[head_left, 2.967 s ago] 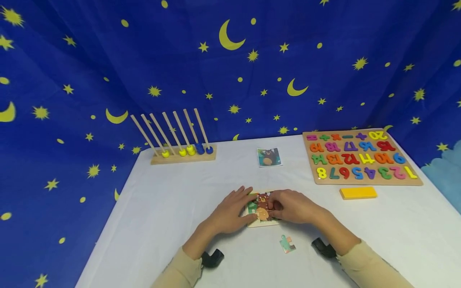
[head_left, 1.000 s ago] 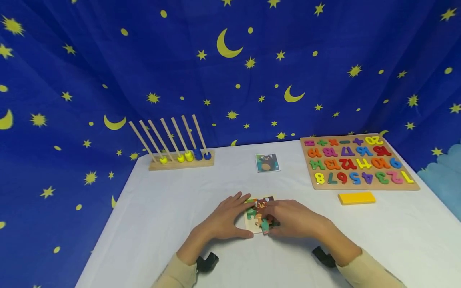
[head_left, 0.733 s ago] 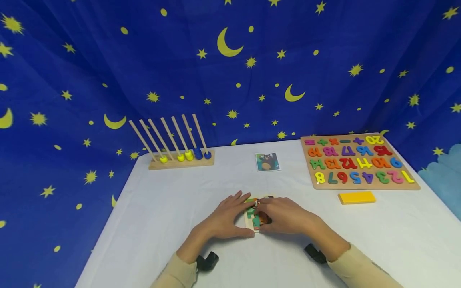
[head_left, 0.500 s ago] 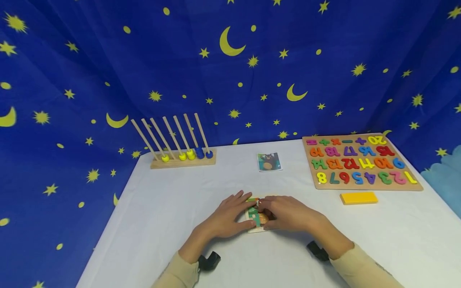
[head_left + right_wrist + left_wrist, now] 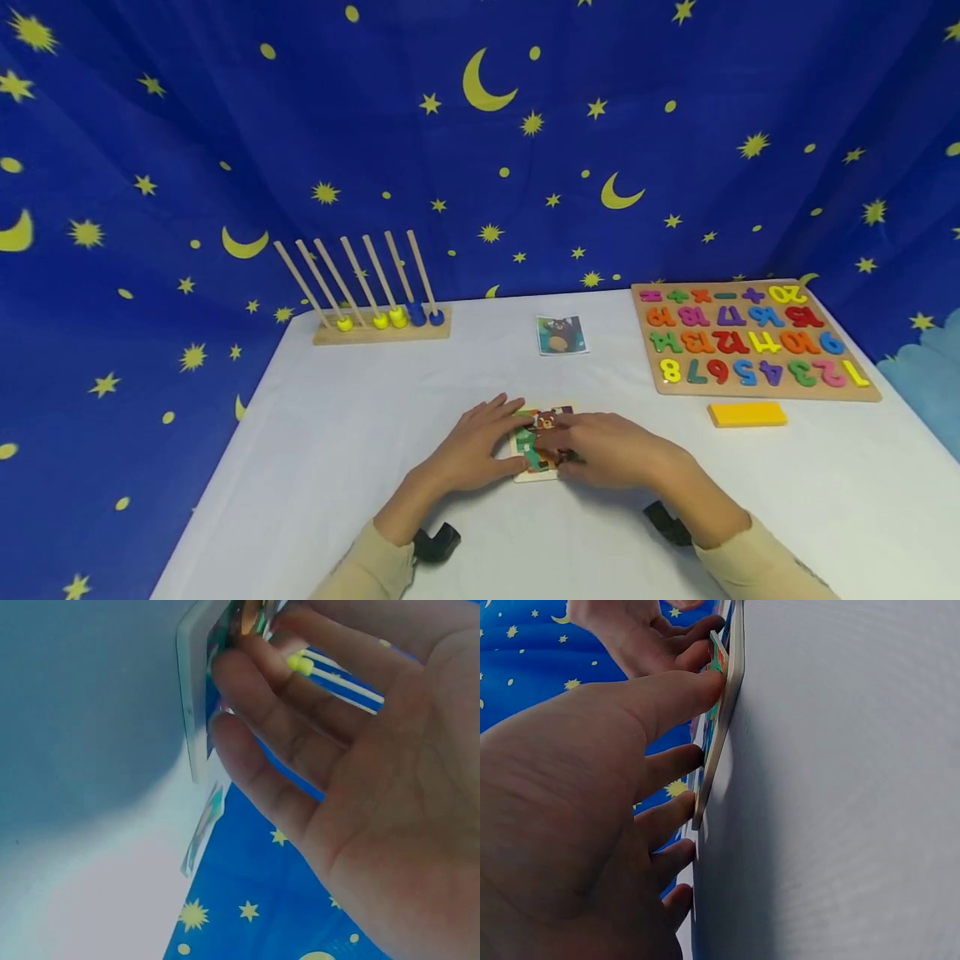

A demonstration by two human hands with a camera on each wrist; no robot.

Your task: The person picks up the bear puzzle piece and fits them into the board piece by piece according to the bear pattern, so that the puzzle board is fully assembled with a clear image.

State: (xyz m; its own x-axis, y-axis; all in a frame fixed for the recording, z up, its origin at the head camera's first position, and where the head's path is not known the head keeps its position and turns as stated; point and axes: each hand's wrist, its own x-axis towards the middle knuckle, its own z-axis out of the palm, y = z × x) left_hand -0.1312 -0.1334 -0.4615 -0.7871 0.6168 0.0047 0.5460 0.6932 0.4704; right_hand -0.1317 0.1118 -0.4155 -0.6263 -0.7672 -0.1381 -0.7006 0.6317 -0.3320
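A small bear jigsaw puzzle point(image 5: 522, 442) lies in a pale tray on the white table, between both hands. My left hand point(image 5: 476, 442) is spread along the puzzle's left side, its fingers straight. In the left wrist view the left thumb point(image 5: 682, 697) touches a puzzle piece point(image 5: 718, 654) that is tilted up from the tray. My right hand point(image 5: 618, 450) is over the puzzle's right half with curled fingers. Between its fingertips in the right wrist view shows a puzzle piece point(image 5: 253, 616) with orange and green on it; the hand hides part of the puzzle.
Behind the puzzle lies a bear picture card point(image 5: 562, 335). A wooden peg counter point(image 5: 382, 329) with yellow and blue beads stands at back left. To the right are a number board point(image 5: 757, 340) and a yellow block point(image 5: 747, 414). A starry blue curtain point(image 5: 375, 108) closes the back.
The loose green piece in front of the puzzle was brought by the right hand to the lower part of the tray. The right hand then shifted left and slightly back right; the left hand stayed.
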